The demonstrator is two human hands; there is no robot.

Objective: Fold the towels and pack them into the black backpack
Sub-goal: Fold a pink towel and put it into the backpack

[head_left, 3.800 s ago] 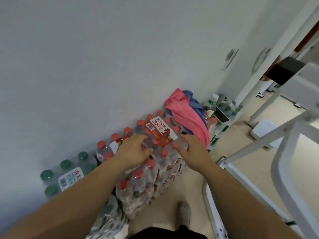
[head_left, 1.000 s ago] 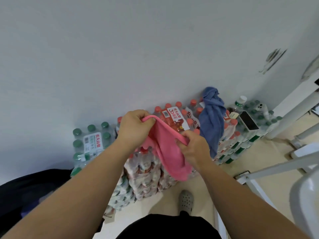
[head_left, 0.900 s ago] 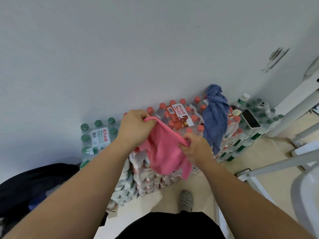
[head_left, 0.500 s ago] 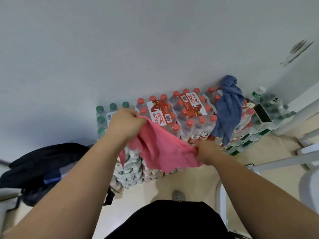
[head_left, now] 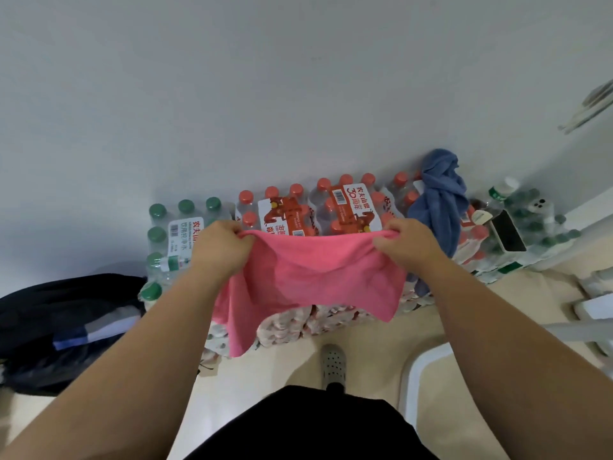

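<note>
A pink towel hangs spread out in front of me, over the stacked water bottles. My left hand grips its upper left corner and my right hand pinches its upper right corner, so the top edge is stretched between them. A blue towel lies crumpled and draped over the bottle packs to the right, apart from both hands. The black backpack lies on the floor at the far left, with a blue and white part showing in it.
Shrink-wrapped packs of red-capped bottles and green-capped bottles stand stacked against the grey wall. A phone-like dark slab rests on bottles at right. White frame tubes stand on the beige floor to the right. My shoe is below the towel.
The pink towel was lifted off the bottle packs and bunched between my hands. My hands have since moved apart, spreading it flat by its top corners. The view has swung left, showing the backpack.
</note>
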